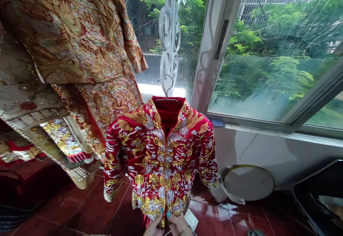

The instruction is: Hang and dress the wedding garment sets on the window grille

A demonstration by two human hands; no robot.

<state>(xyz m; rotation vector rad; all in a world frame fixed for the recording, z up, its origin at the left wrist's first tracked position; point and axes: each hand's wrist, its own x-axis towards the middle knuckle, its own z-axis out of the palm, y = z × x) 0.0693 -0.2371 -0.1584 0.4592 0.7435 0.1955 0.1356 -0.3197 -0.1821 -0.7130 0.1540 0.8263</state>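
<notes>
A red velvet jacket (164, 150) with gold and silver embroidery hangs upright in front of me on a hanger (167, 98), whose hook shows above the collar. At the bottom hem, my left hand (155, 227) pinches the front edge just left of the centre opening. My right hand (179, 226) grips the matching edge on the other side, its thumb lying on the embroidery. The two front edges meet closely along the middle. Both hands show only in part at the lower border, and the fingers behind the cloth are hidden.
Gold brocade garments (88, 32) hang at the left. A white scrolled metal stand (168, 32) rises behind the jacket, before a window (268, 68). A white power strip (191, 220) lies below on the red tiled floor (214, 221). A round board (249, 182) leans against the wall.
</notes>
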